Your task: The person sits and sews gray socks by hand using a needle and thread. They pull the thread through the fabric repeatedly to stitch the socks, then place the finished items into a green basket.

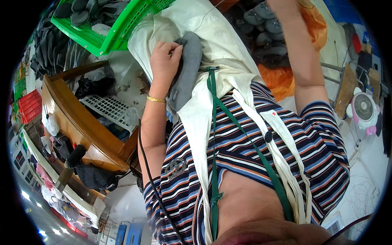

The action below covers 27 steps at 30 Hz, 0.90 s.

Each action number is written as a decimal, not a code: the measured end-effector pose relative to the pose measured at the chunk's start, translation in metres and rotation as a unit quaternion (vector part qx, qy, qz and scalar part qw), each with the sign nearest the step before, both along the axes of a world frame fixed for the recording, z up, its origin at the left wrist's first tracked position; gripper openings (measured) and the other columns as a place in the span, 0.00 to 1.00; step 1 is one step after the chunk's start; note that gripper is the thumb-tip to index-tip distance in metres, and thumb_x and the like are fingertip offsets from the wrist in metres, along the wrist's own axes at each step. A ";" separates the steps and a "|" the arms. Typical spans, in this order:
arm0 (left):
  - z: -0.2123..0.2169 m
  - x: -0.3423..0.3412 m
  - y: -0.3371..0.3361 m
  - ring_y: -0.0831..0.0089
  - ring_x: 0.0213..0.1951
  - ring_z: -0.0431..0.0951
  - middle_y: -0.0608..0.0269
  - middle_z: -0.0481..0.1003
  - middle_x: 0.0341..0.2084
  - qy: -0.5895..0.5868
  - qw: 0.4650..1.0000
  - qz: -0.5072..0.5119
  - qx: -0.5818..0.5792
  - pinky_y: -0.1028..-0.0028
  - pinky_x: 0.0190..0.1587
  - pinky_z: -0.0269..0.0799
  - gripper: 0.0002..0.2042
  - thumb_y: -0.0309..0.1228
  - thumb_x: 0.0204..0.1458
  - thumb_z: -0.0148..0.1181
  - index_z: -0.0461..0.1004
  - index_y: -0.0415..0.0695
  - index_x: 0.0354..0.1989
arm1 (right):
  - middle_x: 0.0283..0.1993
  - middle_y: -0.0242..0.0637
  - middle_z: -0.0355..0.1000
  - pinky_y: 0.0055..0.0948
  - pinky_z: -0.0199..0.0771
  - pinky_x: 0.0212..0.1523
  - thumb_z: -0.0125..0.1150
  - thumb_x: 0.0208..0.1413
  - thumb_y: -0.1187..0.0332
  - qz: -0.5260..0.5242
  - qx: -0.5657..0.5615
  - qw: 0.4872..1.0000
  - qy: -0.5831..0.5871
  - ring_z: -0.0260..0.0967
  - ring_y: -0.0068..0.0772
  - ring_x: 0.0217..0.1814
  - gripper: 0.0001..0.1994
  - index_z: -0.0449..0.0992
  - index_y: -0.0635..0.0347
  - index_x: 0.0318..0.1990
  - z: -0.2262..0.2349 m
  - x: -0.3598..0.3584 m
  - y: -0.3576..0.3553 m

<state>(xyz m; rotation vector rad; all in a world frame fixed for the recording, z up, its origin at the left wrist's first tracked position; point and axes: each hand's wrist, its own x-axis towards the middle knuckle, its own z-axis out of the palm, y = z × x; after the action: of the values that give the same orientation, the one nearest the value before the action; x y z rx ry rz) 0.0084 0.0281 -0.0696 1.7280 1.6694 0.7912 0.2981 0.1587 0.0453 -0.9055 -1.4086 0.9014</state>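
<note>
A grey cloth shoe (188,67) lies lengthwise on the cream apron (228,45) over my lap. My left hand (165,61) is closed on the shoe's upper left edge, thumb and fingers pinched together. From near the shoe's upper end, a thin thread (203,20) runs up and to the right. My right arm is stretched far up to the right. Only the lower part of my right hand (281,6) shows at the upper edge; its fingers are cut off, so whatever it holds is hidden.
A green plastic basket (102,45) with grey shoes stands at upper left. Beneath my right arm, an orange bag (277,81) holds several grey shoes (271,30). A wooden table (81,122) is at left, a white-and-pink fan (363,107) at right. One dark cable (149,171) passes my left arm.
</note>
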 end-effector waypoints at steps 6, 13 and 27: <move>-0.016 -0.003 -0.003 0.72 0.32 0.76 0.59 0.77 0.29 -0.070 0.997 0.029 0.021 0.74 0.38 0.71 0.08 0.30 0.53 0.66 0.80 0.36 0.33 | 0.33 0.33 0.71 0.28 0.76 0.29 0.57 0.55 0.71 0.186 0.273 0.759 -0.561 0.75 0.30 0.35 0.02 0.73 0.56 0.35 -0.070 -0.059 -0.045; -0.047 -0.016 0.000 0.79 0.33 0.75 0.65 0.78 0.29 -0.109 0.992 0.054 -0.032 0.78 0.39 0.71 0.10 0.32 0.54 0.66 0.80 0.35 0.35 | 0.34 0.36 0.73 0.36 0.80 0.35 0.60 0.53 0.65 0.224 0.241 0.755 -0.567 0.77 0.40 0.42 0.06 0.75 0.55 0.31 -0.096 -0.092 -0.060; -0.036 -0.016 0.017 0.82 0.31 0.73 0.69 0.78 0.28 -0.198 0.961 0.106 -0.160 0.80 0.36 0.69 0.12 0.34 0.54 0.65 0.81 0.35 0.37 | 0.31 0.47 0.77 0.39 0.77 0.37 0.63 0.55 0.58 0.470 -0.095 0.645 -0.595 0.77 0.44 0.39 0.17 0.79 0.65 0.39 -0.079 -0.077 -0.083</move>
<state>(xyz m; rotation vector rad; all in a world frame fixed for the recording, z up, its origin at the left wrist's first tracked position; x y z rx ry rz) -0.0077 0.0449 -0.1060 1.0992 1.6106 0.8444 0.2212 0.0756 -0.0336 -0.9108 -3.1898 1.2621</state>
